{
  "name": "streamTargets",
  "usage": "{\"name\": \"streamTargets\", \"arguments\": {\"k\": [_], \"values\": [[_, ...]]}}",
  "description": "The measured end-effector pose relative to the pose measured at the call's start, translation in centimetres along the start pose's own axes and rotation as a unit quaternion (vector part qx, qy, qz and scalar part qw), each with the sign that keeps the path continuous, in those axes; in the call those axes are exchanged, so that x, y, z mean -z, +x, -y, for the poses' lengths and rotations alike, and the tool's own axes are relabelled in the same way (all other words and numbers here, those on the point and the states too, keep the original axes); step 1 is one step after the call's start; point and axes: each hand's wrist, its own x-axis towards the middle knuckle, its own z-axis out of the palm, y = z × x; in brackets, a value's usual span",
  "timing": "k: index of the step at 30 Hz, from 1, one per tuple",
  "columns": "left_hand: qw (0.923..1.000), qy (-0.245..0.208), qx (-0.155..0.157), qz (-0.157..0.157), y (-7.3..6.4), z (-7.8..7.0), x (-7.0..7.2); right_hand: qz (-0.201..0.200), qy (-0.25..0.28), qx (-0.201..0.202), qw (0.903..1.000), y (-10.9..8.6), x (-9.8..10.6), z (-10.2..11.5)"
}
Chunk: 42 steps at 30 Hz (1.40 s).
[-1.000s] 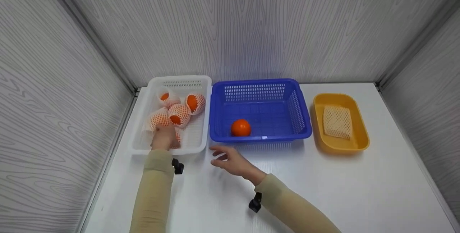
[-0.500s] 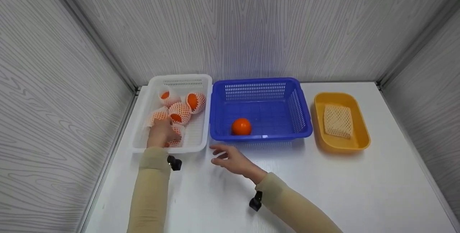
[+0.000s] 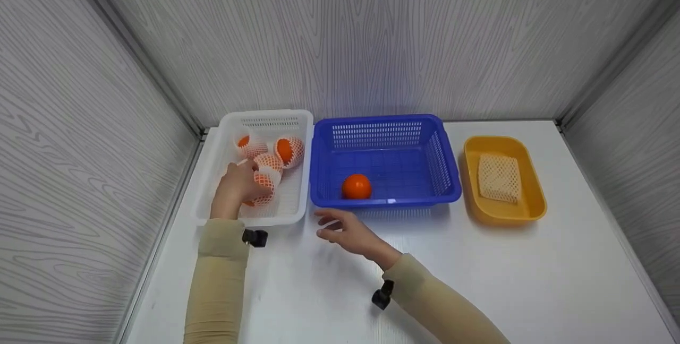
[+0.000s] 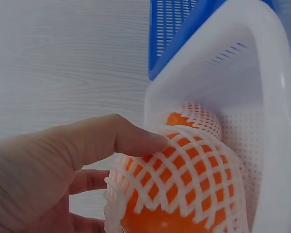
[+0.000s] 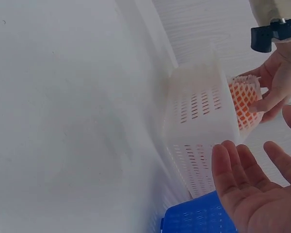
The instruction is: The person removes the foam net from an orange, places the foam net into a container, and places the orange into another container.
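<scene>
My left hand (image 3: 234,187) grips an orange in a white foam net (image 3: 261,190) inside the white basket (image 3: 289,221). In the left wrist view the thumb presses on the net of this orange (image 4: 184,179), and bare peel shows below the mesh. Other netted oranges lie beyond it, one at the back left (image 3: 251,146) and one at the right (image 3: 289,152). My right hand (image 3: 350,232) hovers in front of the blue basket (image 3: 393,203), fingers loosely bent, holding nothing. A bare orange (image 3: 356,187) sits in the blue basket's front left part.
At the right stands a yellow tray (image 3: 504,220) with an empty foam net (image 3: 499,179) lying flat in it. The white and blue baskets stand side by side against the back wall (image 3: 372,41). White tabletop (image 3: 319,301) extends in front.
My left hand has shifted from above the netted oranges to a grip on the front one, which has come up and slightly away from the basket's front. My right hand has barely moved.
</scene>
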Motion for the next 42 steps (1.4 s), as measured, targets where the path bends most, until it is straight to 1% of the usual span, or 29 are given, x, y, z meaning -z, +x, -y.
{"name": "streamTargets", "arguments": {"k": [3,6,9,12,16,20,22,26,29,31,33,36,38,39,42], "values": [[0.9997,-0.013,-0.015,-0.014,-0.7,-0.8,0.2,-0.001,0.006,0.002,1.0,-0.2,0.3,0.2],[0.9984,-0.027,-0.037,-0.032,-1.5,-1.6,0.1,-0.004,0.012,0.005,0.9999,-0.4,0.8,0.4],[0.9954,-0.047,-0.064,-0.054,-2.2,-2.6,-0.3,-0.011,0.02,0.009,0.9997,-0.7,1.3,0.7],[0.9904,-0.059,-0.094,-0.082,-2.9,-3.7,-1.2,-0.025,0.039,0.018,0.9988,-0.8,1.7,0.9],[0.9814,-0.077,-0.13,-0.119,-3.5,-5.4,-3.1,-0.046,0.063,0.024,0.9966,-0.9,2.4,1.1],[0.9697,-0.101,-0.167,-0.147,-4.3,-6.9,-5.1,-0.066,0.094,0.026,0.993,-1.0,3.1,1.3],[0.9623,-0.113,-0.19,-0.158,-4.7,-7.5,-6.1,-0.076,0.123,0.03,0.989,-1.1,3.5,1.4],[0.9491,-0.133,-0.228,-0.172,-5.3,-8.5,-7.7,-0.094,0.184,0.04,0.9776,-1.4,4.2,1.5],[0.9432,-0.147,-0.247,-0.167,-5.7,-9.0,-8.6,-0.107,0.21,0.046,0.9708,-1.9,4.7,1.6],[0.9392,-0.159,-0.263,-0.154,-6.0,-9.2,-9.0,-0.117,0.21,0.05,0.9693,-2.3,5.0,1.7],[0.9354,-0.169,-0.28,-0.134,-6.3,-9.3,-9.2,-0.13,0.199,0.052,0.97,-2.7,5.3,1.8],[0.9272,-0.187,-0.309,-0.099,-6.8,-9.6,-9.5,-0.156,0.164,0.049,0.9728,-3.4,5.9,1.7],[0.9219,-0.205,-0.321,-0.071,-6.9,-9.7,-9.7,-0.177,0.125,0.043,0.9754,-3.9,6.3,1.5],[0.9191,-0.214,-0.326,-0.057,-7.0,-9.7,-9.8,-0.185,0.104,0.038,0.9765,-4.3,6.4,1.9],[0.9108,-0.248,-0.329,-0.027,-7.0,-9.5,-10.6,-0.201,0.052,0.023,0.978,-5.0,6.9,1.5]]}}
